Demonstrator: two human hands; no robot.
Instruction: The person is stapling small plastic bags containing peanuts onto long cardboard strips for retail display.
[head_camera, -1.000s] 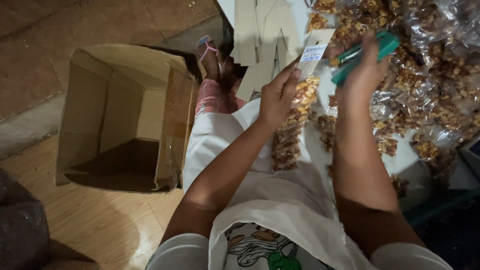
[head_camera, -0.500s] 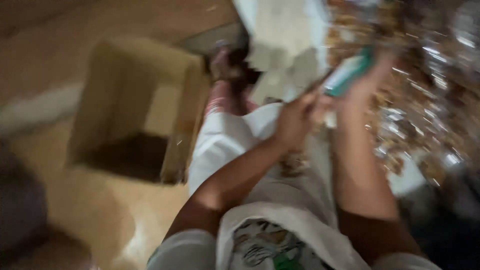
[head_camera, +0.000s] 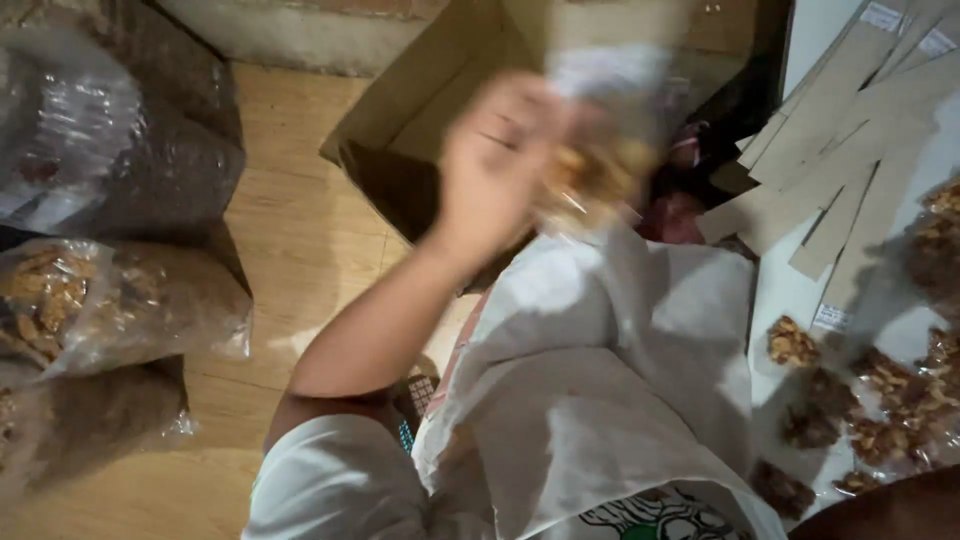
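Left hand raised, blurred, grip closed; right forearm at frame corner

Glossy plastic bags (crinkled); matt cardboard box.

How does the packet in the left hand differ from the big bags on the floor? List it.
The small clear packet is held up in the left hand over the cardboard box and is motion-blurred; the large plastic bags lie still and sharp on the wooden floor. The packet is far smaller. Both are clear plastic holding brown, nutty pieces.
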